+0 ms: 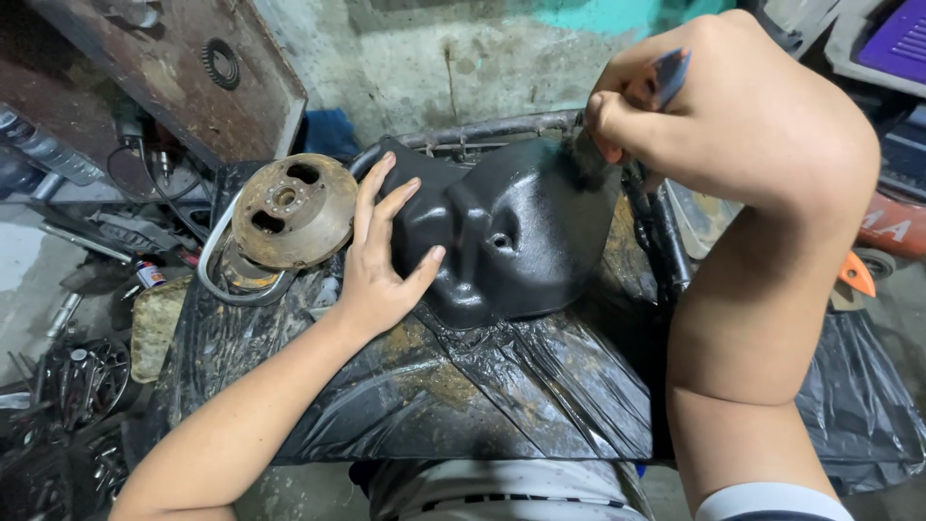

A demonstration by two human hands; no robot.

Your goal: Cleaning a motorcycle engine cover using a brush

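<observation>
At the left edge of the plastic-covered bench (463,396) sits a rusty rotor (294,209), just beside our left hand (381,256). That hand lies flat, fingers spread, pressing the black cover (516,236) down at the bench's middle. At the cover's far right edge our right hand (714,106) is clenched round a blue-handled brush (666,77), its bristles touching the cover. We judge we are mid-coat or mid-scrub; the next stroke calls for a firm hold and even pressure.

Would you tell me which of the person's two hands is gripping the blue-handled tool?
The right hand, raised at the far edge of the black moulded cover, grips the blue-handled tool; the left hand lies flat, fingers spread, on the cover.
</observation>
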